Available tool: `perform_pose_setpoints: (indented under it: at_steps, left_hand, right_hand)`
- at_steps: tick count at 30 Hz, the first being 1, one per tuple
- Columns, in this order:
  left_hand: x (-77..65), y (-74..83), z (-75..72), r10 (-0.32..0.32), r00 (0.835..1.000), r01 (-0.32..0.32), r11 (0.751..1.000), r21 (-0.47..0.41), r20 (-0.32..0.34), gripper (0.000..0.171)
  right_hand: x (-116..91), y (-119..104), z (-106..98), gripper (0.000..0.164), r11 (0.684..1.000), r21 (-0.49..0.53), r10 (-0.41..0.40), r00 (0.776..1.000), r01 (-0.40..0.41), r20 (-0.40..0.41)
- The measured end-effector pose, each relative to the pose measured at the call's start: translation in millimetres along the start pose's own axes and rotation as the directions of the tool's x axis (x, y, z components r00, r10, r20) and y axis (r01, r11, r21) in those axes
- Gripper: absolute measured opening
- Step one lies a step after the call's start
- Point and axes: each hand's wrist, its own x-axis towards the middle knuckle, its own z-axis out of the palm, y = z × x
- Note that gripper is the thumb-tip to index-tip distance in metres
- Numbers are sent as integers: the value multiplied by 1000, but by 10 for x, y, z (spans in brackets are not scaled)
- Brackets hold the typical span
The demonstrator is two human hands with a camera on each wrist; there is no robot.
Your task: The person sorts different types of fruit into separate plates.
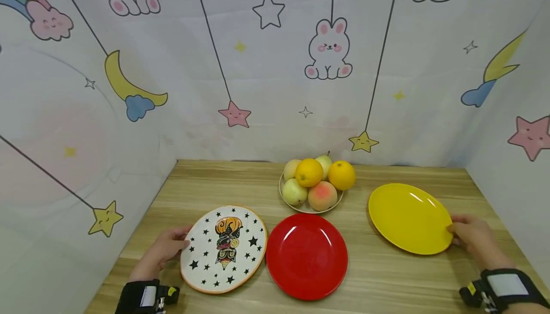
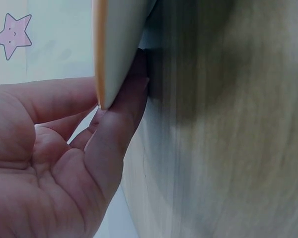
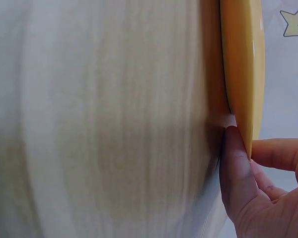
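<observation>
A white oval plate (image 1: 202, 252) with black stars, an orange rim and a pumpkin-topped figure lies at the left of the table. My left hand (image 1: 168, 243) pinches its left edge; in the left wrist view the thumb is above the rim (image 2: 101, 59) and fingers are beneath. On the right, a yellow oval plate (image 1: 408, 218) has its right edge pinched by my right hand (image 1: 472, 235). The right wrist view shows that hand (image 3: 268, 193) with fingers under the yellow rim (image 3: 246, 74), close to the tabletop. Between them lies a round red plate (image 1: 307, 256), untouched.
Behind the red plate stands a shallow bowl (image 1: 311, 211) heaped with oranges, pears and a peach (image 1: 322, 196). The wooden table (image 1: 223, 178) ends at a printed cloth backdrop (image 1: 275, 75), which also rises along both sides. The white plate sits right beside the red one.
</observation>
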Motion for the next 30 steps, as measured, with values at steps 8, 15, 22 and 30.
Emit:
perform_pose_setpoints:
  at_steps: [8,15,22,30]
  left_hand:
    - [-6,4,3,-4,1000,4,1000,-6,-6,50]
    - [-11,4,-3,-5,1000,5,1000,-19,0,50]
    - [-17,9,5,-12,1000,12,1000,-17,6,51]
    - [1,0,-3,-19,1000,19,1000,-2,11,50]
  right_hand:
    - [-103,115,18,61,992,-97,-80,997,82,23]
    - [-215,179,61,58,977,-165,-131,991,133,23]
    - [-368,240,91,54,956,-218,-193,981,196,33]
    - [-542,272,165,49,915,-308,-264,964,259,24]
